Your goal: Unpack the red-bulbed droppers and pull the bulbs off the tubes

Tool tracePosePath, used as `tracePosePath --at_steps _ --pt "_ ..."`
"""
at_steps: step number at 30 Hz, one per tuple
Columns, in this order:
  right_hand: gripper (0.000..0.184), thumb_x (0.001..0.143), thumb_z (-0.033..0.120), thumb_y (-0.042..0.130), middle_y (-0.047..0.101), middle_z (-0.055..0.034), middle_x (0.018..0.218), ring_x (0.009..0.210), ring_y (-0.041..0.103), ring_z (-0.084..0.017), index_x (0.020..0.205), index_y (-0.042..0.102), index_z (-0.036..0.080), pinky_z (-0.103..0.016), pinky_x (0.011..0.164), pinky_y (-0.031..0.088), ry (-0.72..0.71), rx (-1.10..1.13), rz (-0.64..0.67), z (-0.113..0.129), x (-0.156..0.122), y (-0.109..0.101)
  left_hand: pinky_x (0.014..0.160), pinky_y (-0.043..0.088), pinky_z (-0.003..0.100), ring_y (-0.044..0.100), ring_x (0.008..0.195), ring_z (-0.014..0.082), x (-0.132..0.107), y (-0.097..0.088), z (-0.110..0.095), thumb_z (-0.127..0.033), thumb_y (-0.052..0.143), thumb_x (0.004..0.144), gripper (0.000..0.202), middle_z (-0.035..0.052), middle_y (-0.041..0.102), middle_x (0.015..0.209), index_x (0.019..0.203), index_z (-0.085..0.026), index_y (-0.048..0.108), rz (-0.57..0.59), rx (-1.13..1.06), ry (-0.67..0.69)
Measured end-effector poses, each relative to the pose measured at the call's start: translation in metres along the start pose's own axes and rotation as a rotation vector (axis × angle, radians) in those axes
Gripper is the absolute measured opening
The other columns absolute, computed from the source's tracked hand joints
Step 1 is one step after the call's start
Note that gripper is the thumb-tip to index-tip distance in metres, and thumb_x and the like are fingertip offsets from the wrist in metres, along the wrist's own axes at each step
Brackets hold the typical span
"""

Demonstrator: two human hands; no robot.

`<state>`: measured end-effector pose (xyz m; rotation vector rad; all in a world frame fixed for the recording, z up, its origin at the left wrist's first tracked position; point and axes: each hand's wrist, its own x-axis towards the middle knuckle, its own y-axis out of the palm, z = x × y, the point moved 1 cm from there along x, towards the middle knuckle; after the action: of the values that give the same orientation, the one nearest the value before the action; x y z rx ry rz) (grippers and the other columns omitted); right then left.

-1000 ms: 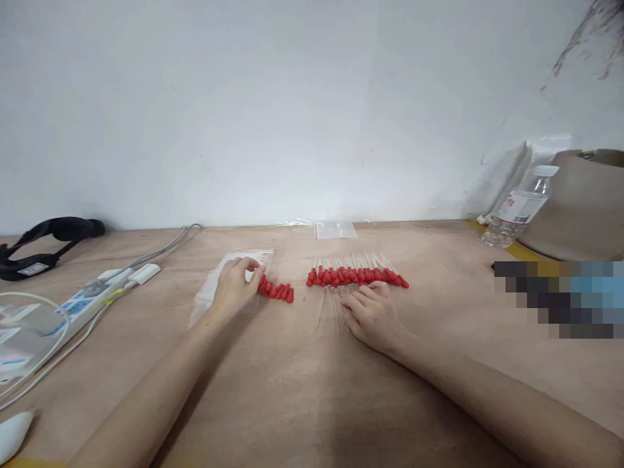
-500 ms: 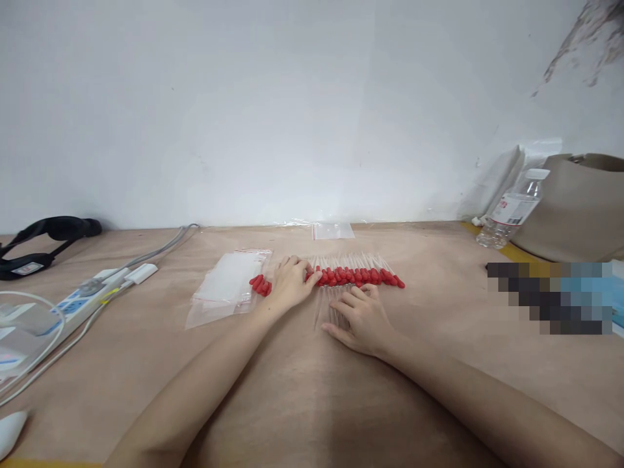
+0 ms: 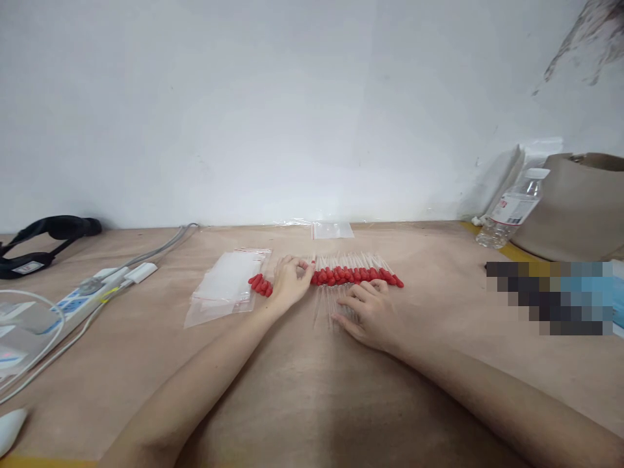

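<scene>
A dense row of droppers with red bulbs (image 3: 351, 275) lies mid-table, their thin clear tubes pointing both toward the wall and toward me. At the row's left end my left hand (image 3: 292, 281) pinches one dropper (image 3: 312, 263), its small red bulb showing at the fingertips. My right hand (image 3: 370, 315) is open, its slightly curled fingers resting over the near tubes (image 3: 324, 305) just below the bulbs. Left of my left hand sits a smaller group of red bulbs (image 3: 260, 285); their tubes are mostly hidden. Beside them lie clear zip bags (image 3: 219, 279).
Another zip bag (image 3: 333, 230) lies against the wall. On the left are a power strip (image 3: 73, 305) with cables, a black strap-like object (image 3: 49, 237) and a white object (image 3: 10, 429). A plastic bottle (image 3: 511, 211) leans by a beige bin (image 3: 575, 201) on the right.
My right hand has slid a little to the right along the tubes. My left fingertips have drawn slightly left, with a red bulb now at them.
</scene>
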<state>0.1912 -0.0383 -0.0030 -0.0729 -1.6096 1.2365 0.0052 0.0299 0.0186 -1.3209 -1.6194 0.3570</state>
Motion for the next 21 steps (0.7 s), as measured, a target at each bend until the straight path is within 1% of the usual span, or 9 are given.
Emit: tracePosePath --at_steps 2,4,7,10,12,14,17,19,21 --pt "0.017 0.079 0.035 0.054 0.058 -0.0018 0.075 0.072 0.047 -0.014 0.082 0.063 0.02 -0.035 0.076 0.028 0.02 -0.007 -0.05 -0.007 -0.002 -0.004 0.074 0.041 0.029 0.053 0.079 0.0165 -0.01 -0.01 0.0 -0.031 0.048 0.081 0.019 0.002 0.057 0.075 0.07 -0.017 0.054 -0.011 -0.089 0.069" --pt "0.017 0.079 0.031 0.053 0.058 -0.0031 0.08 0.075 0.05 -0.015 0.088 0.062 0.02 -0.034 0.076 0.03 0.055 -0.014 -0.142 -0.013 -0.005 -0.006 0.065 0.042 0.026 0.053 0.069 0.014 -0.024 -0.02 0.0 -0.03 0.046 0.082 0.017 0.0006 0.057 0.072 0.073 -0.017 0.052 0.028 -0.151 0.131" --pt "0.03 0.079 0.032 0.053 0.058 -0.008 0.097 0.09 0.052 -0.019 0.106 0.057 0.019 -0.035 0.08 0.033 0.064 -0.05 -0.253 -0.017 -0.01 -0.007 0.059 0.042 0.024 0.053 0.065 0.0125 -0.046 -0.027 0.003 -0.028 0.048 0.082 0.012 0.0002 0.057 0.072 0.078 -0.018 0.051 0.09 -0.174 0.227" --pt "0.046 0.079 0.035 0.053 0.053 -0.0102 0.117 0.107 0.047 -0.022 0.122 0.047 0.018 -0.039 0.091 0.03 -0.026 -0.105 -0.195 -0.013 -0.012 -0.006 0.06 0.043 0.024 0.054 0.068 0.0129 -0.063 -0.025 0.007 -0.024 0.047 0.083 0.007 0.0011 0.057 0.074 0.081 -0.018 0.05 0.098 -0.187 0.346" --pt "0.047 0.08 0.035 0.052 0.053 -0.009 0.12 0.112 0.044 -0.023 0.124 0.045 0.019 -0.042 0.097 0.025 -0.088 -0.12 -0.12 -0.01 -0.012 -0.006 0.064 0.044 0.025 0.055 0.072 0.0136 -0.068 -0.02 0.008 -0.023 0.046 0.083 0.006 0.0022 0.057 0.076 0.081 -0.018 0.049 0.099 -0.202 0.423" --pt "0.04 0.081 0.033 0.051 0.058 -0.0066 0.113 0.11 0.046 -0.022 0.119 0.049 0.021 -0.043 0.099 0.021 -0.127 -0.102 -0.082 -0.008 -0.012 -0.005 0.067 0.046 0.026 0.056 0.076 0.0142 -0.07 -0.016 0.008 -0.021 0.046 0.084 0.004 0.0034 0.057 0.079 0.083 -0.018 0.048 0.095 -0.22 0.477" --pt "0.026 0.083 0.027 0.05 0.065 -0.0021 0.089 0.093 0.052 -0.017 0.107 0.057 0.023 -0.042 0.096 0.022 -0.141 -0.057 -0.056 -0.006 -0.011 -0.002 0.069 0.047 0.026 0.056 0.078 0.014 -0.071 -0.013 0.009 -0.02 0.046 0.084 0.003 0.0044 0.058 0.082 0.085 -0.018 0.048 0.076 -0.235 0.51" --pt "0.02 0.084 0.024 0.049 0.064 0.0003 0.076 0.079 0.052 -0.014 0.1 0.06 0.023 -0.041 0.094 0.023 -0.131 -0.045 -0.039 -0.005 -0.011 0.001 0.069 0.047 0.025 0.056 0.079 0.0136 -0.071 -0.013 0.009 -0.019 0.046 0.083 0.003 0.0044 0.058 0.083 0.085 -0.018 0.048 0.061 -0.236 0.519" --pt "0.017 0.084 0.023 0.048 0.061 0.0011 0.069 0.072 0.049 -0.013 0.094 0.062 0.023 -0.039 0.091 0.024 -0.119 -0.04 -0.02 -0.004 -0.011 0.004 0.071 0.047 0.027 0.056 0.081 0.0146 -0.072 -0.013 0.007 -0.019 0.047 0.083 0.009 0.0052 0.058 0.086 0.092 -0.018 0.049 0.057 -0.208 0.529"
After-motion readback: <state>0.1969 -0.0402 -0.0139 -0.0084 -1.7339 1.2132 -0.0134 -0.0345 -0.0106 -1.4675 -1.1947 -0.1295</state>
